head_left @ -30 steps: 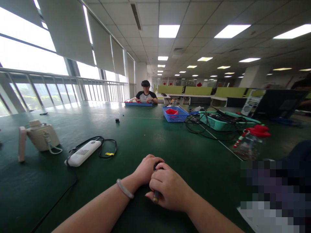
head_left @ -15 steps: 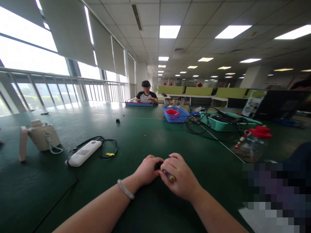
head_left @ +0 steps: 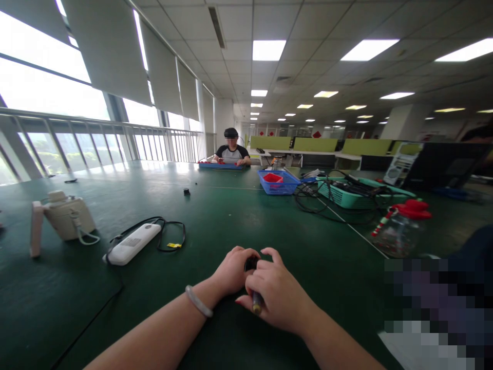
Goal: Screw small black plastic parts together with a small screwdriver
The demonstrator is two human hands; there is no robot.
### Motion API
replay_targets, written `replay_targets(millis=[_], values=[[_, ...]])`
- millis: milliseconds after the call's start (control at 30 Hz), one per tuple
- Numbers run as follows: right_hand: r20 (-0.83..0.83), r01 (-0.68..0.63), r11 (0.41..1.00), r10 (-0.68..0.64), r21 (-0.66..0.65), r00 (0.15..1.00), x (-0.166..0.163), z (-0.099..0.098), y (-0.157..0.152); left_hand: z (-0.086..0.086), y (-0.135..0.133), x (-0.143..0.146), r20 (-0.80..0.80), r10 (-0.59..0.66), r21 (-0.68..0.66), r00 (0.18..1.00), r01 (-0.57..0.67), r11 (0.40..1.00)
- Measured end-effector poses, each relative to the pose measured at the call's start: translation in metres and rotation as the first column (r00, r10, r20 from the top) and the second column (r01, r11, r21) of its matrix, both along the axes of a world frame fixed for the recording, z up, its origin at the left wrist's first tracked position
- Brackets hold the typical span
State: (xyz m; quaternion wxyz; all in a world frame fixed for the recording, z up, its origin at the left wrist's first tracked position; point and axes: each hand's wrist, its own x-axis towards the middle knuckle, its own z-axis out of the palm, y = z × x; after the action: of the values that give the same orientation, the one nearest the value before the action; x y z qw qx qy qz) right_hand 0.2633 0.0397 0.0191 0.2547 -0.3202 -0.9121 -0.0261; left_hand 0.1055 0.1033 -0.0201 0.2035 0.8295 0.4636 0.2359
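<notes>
My left hand (head_left: 233, 270), with a pale bangle (head_left: 198, 301) at its wrist, is closed around a small black object (head_left: 251, 263) whose kind I cannot make out. My right hand (head_left: 275, 290) grips a short, dark, screwdriver-like handle (head_left: 257, 302) with a yellowish end that points back toward me. The tool's far end is hidden by the fingers. The right index finger is raised and bent, while the thumb sticks out to the left. Both hands are close together, low over the green table (head_left: 215, 231).
A white power strip (head_left: 133, 244) with a black cable and a beige bottle (head_left: 69, 218) stand left. A blue basket (head_left: 279, 185), a green cable basket (head_left: 346, 198) and a red-lidded jar (head_left: 400, 231) are right. Another person (head_left: 231, 151) sits at the far end.
My right hand has turned and shifted slightly left and toward me. The tool's yellowish end now points nearer to me, and the right thumb has moved outward. The left hand stays in place.
</notes>
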Motion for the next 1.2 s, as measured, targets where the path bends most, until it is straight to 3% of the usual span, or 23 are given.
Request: replay_targets(millis=[367, 967, 1200], values=[[-0.091, 0.092, 0.996, -0.092, 0.002, 0.992, 0.012, 0.008, 0.005, -0.001, 0.001, 0.000, 0.017, -0.006, 0.024, 1.000, 0.006, 1.000], [-0.140, 0.020, 0.993, -0.004, 0.115, 0.990, 0.014, -0.001, 0.009, 0.003, -0.002, 0.001, 0.015, -0.004, 0.035, 1.000, 0.004, 0.999], [-0.097, 0.026, 0.995, -0.017, 0.096, 0.995, 0.012, -0.002, 0.010, 0.002, 0.000, -0.001, 0.016, -0.007, 0.042, 1.000, 0.006, 0.999]])
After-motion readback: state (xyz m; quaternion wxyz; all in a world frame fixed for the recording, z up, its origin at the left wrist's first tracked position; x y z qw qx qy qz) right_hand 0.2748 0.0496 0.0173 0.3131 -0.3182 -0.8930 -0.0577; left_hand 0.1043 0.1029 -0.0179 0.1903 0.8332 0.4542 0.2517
